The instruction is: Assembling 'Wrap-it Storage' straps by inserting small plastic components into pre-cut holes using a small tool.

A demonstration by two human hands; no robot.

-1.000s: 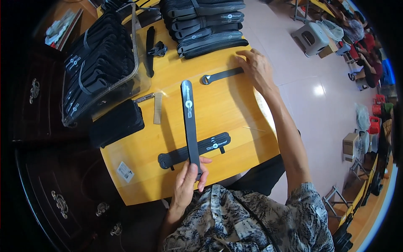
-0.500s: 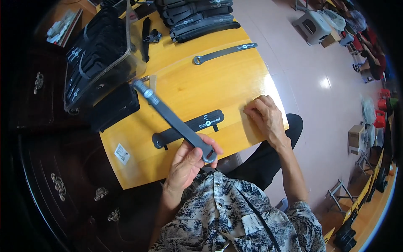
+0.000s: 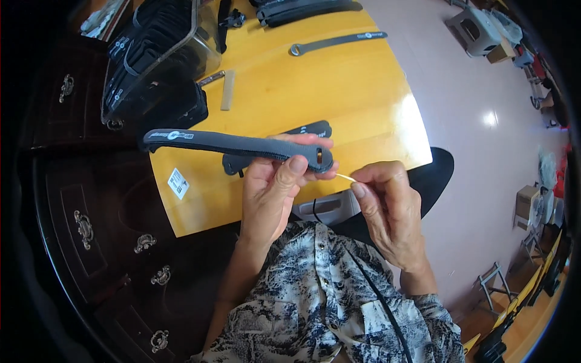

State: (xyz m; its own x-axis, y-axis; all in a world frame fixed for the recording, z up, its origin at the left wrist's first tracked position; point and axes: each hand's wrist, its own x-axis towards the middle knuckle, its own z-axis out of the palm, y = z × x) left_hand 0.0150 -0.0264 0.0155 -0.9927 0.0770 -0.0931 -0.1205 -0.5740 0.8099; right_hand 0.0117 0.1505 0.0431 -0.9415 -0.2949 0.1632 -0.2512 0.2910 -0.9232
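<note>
Your left hand (image 3: 263, 196) holds a dark strap (image 3: 230, 144) near its slotted end (image 3: 327, 162); right hand (image 3: 392, 209) pinches a thin pale strip (image 3: 345, 177). Lining-up, apparently; next move calls for steady aim.

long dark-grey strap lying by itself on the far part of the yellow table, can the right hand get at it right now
Probably yes: bare yellow tabletop lies between the right hand and the long dark-grey strap, though that hand is pinching a thin pale-yellow strip.
</note>
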